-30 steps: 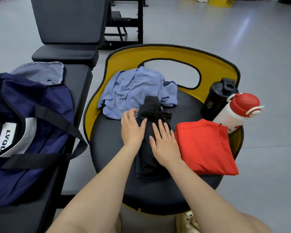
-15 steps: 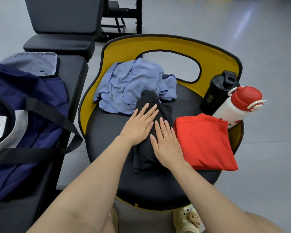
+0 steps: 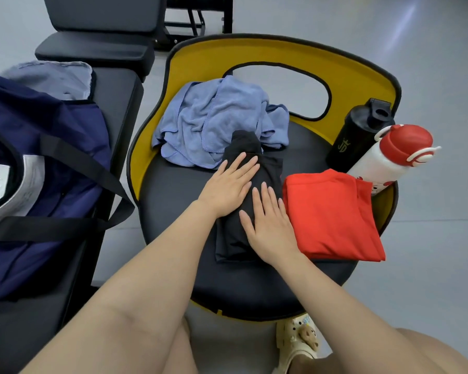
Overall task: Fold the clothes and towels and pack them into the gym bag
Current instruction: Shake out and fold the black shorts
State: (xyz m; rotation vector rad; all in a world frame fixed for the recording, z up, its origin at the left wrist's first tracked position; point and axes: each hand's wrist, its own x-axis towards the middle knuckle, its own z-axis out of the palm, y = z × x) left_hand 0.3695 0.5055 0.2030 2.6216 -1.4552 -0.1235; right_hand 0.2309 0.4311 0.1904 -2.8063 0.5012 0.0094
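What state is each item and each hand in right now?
Black garment: folded narrow, pressed flat.
Red garment: folded.
Blue towel: crumpled, unfolded.
Navy gym bag: open.
Black shaker bottle: upright, spout cap open.
Red-capped bottle: leaning, closed.
Left hand: flat.
Right hand: flat.

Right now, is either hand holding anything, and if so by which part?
Nothing is held. The left hand and right hand lie flat with straight fingers, pressing on top of the black garment.

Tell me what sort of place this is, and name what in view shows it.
Most likely a gym. A padded black weight bench stands at the back with a dark metal equipment frame behind it on a smooth grey floor, and a black shaker bottle and navy gym bag sit close by.
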